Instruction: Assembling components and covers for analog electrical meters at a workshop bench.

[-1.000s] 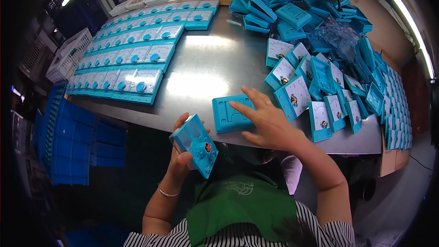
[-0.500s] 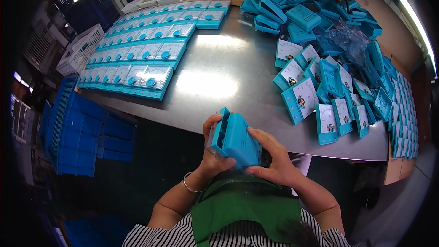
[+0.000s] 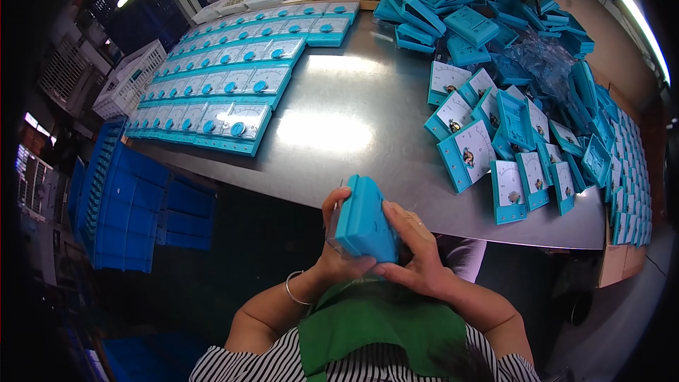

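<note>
Between my two hands, in front of the green apron, is a turquoise dial meter point(image 3: 369, 221), tilted with its back cover point(image 3: 373, 218) toward me. My left hand point(image 3: 335, 260) grips it from the left, its clear front side partly showing by the fingers. Along the right side lie the fingers of my right hand point(image 3: 419, 253), with the thumb at the lower edge of the cover. Cover and front half sit together, with only a thin seam visible. The meter's dial face is turned away from view.
Rows of finished-looking meters point(image 3: 238, 129) stand on the left of the metal table point(image 3: 318, 92). To the right lie open dial units point(image 3: 469, 155) and a heap of turquoise covers point(image 3: 470, 26), with a clear plastic bag point(image 3: 541, 56). Blue bins point(image 3: 127, 205) stand at lower left.
The back cover has closed against the meter's front half; the open gap between them is gone. My right hand has shifted slightly along the cover.
</note>
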A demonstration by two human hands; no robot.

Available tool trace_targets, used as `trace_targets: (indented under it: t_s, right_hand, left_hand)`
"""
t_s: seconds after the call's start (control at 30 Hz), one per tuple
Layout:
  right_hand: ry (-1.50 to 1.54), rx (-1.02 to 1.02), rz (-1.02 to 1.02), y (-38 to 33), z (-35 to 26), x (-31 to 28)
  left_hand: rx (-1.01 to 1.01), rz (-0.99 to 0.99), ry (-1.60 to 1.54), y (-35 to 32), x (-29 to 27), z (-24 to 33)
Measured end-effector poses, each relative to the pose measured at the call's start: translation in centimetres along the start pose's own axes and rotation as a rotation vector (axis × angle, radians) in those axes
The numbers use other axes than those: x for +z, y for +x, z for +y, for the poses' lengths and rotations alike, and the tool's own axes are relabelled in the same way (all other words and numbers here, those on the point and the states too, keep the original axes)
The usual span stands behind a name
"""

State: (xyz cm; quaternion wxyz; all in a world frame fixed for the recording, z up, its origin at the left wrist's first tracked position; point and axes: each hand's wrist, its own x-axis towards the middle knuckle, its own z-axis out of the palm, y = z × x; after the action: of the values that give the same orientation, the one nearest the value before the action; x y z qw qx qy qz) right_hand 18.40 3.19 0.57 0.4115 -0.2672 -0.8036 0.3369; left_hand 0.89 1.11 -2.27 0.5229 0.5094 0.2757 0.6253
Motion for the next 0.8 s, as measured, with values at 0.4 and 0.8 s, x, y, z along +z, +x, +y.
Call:
trace_targets:
  t_s: [0.4, 0.8]
  right_hand:
    - [0.143, 0.414, -0.005, 2.1, 0.9, -3.6]
    - [0.255, 0.532, 0.134, -1.1, 1.5, -5.3]
  left_hand:
    - [0.216, 0.153, 1.492, 17.0, -7.5, -0.7]
    - [0.455, -0.112, 1.295, 24.3, -3.8, -3.0]
